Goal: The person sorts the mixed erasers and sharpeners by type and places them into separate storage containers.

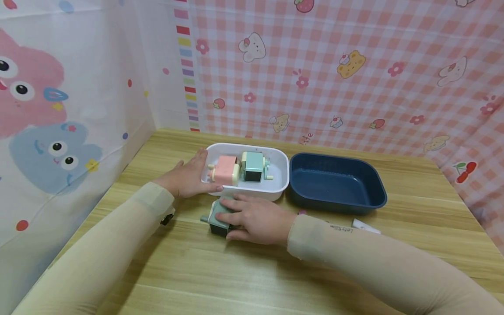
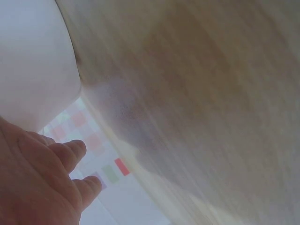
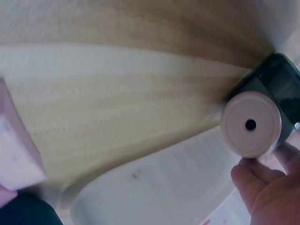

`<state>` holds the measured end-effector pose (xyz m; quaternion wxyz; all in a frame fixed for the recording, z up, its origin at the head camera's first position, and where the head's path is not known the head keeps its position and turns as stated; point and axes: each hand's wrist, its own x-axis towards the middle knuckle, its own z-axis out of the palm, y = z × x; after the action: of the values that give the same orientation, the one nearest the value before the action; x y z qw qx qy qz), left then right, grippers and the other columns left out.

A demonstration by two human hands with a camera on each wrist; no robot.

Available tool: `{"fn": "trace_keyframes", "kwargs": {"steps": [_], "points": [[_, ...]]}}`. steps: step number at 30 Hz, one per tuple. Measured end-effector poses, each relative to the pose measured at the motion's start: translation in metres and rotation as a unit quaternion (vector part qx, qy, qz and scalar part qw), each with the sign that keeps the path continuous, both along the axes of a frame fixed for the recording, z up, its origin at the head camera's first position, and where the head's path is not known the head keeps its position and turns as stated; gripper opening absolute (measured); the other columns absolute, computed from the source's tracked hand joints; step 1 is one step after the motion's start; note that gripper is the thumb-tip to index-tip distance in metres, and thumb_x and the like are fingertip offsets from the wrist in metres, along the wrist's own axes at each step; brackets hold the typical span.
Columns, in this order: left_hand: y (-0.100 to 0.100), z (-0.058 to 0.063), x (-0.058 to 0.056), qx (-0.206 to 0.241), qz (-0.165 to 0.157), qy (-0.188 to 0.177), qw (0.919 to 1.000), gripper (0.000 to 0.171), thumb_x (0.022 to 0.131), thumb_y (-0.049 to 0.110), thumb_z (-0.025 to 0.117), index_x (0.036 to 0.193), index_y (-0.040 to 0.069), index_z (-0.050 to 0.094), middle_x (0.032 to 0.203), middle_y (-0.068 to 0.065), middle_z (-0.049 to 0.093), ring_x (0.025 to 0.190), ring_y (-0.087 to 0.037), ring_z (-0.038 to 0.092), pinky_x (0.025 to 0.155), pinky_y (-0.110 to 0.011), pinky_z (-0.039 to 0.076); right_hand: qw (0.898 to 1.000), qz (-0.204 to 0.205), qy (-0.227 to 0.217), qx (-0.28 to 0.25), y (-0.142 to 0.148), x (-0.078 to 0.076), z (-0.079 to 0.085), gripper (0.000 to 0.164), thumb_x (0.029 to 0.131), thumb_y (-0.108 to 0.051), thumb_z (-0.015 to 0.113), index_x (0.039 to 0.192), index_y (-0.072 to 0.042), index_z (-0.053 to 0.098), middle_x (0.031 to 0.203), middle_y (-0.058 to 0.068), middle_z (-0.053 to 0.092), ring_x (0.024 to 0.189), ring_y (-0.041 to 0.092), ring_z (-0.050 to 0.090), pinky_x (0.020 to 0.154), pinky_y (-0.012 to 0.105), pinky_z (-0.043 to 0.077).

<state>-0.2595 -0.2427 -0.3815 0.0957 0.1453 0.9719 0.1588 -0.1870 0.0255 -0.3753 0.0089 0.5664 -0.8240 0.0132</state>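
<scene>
My right hand (image 1: 260, 218) grips a grey-green crank pencil sharpener (image 1: 216, 214) in front of the white basin, fingers over its top and thumb low on its near side. Its crank points left. From the right wrist, the sharpener (image 3: 290, 84) shows a round pale face with a pencil hole, fingertips at its edge. My left hand (image 1: 190, 177) holds the left end of the white basin (image 1: 256, 192), thumb at the front rim and fingers round the back corner. Inside the basin lie a pink sharpener (image 1: 225, 170) and a mint-green sharpener (image 1: 253, 162).
A dark blue basin (image 1: 338, 203) stands right beside the white one. A white object (image 1: 365, 226) lies in front of it, partly behind the right forearm, with a small purple thing (image 1: 301, 212) nearby. Patterned cloth (image 1: 334, 87) hangs behind the wooden table (image 1: 197, 280).
</scene>
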Motion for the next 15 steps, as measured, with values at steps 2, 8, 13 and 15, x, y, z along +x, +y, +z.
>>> {"fn": "trace_keyframes", "kwargs": {"steps": [2, 8, 13, 15], "points": [[-0.0003, 0.0003, 0.0004, -0.001, 0.000, -0.002, 1.0000, 0.132, 0.089, 0.080, 0.060, 0.166, -0.004, -0.006, 0.176, -0.025, -0.002, 0.164, -0.041, 0.010, 0.125, -0.076, 0.011, 1.000, -0.004, -0.007, -0.005, -0.0007, 0.0000, -0.0006, 0.058, 0.105, -0.054, 0.057, 0.155, -0.025, 0.055, 0.166, 0.011, 0.045, 0.150, 0.040, 0.047, 0.124, 0.045, 0.041], [-0.0009, 0.0007, 0.0018, -0.002, -0.002, -0.007, 1.0000, 0.134, 0.087, 0.084, 0.057, 0.166, -0.003, -0.006, 0.176, -0.023, -0.003, 0.164, -0.039, 0.008, 0.126, -0.075, 0.011, 1.000, -0.012, -0.012, -0.018, -0.0026, 0.0000, -0.0032, 0.057, 0.104, -0.054, 0.060, 0.154, -0.025, 0.057, 0.165, 0.009, 0.046, 0.147, 0.041, 0.050, 0.122, 0.046, 0.044], [0.0000, -0.0002, 0.0014, -0.005, -0.001, -0.003, 1.0000, 0.132, 0.088, 0.084, 0.056, 0.166, -0.003, -0.006, 0.176, -0.024, -0.003, 0.164, -0.040, 0.009, 0.126, -0.074, 0.011, 1.000, -0.007, 0.002, -0.028, -0.0036, 0.0009, -0.0055, 0.056, 0.104, -0.052, 0.061, 0.152, -0.025, 0.059, 0.164, 0.010, 0.048, 0.145, 0.038, 0.053, 0.120, 0.045, 0.047], [0.0001, -0.0004, 0.0010, -0.006, 0.000, -0.004, 1.0000, 0.133, 0.088, 0.084, 0.056, 0.167, -0.003, -0.006, 0.176, -0.023, -0.003, 0.164, -0.039, 0.009, 0.126, -0.074, 0.011, 1.000, -0.008, 0.005, -0.028, -0.0040, 0.0014, -0.0056, 0.055, 0.104, -0.051, 0.062, 0.152, -0.025, 0.059, 0.163, 0.010, 0.048, 0.145, 0.038, 0.053, 0.119, 0.045, 0.047]]}}
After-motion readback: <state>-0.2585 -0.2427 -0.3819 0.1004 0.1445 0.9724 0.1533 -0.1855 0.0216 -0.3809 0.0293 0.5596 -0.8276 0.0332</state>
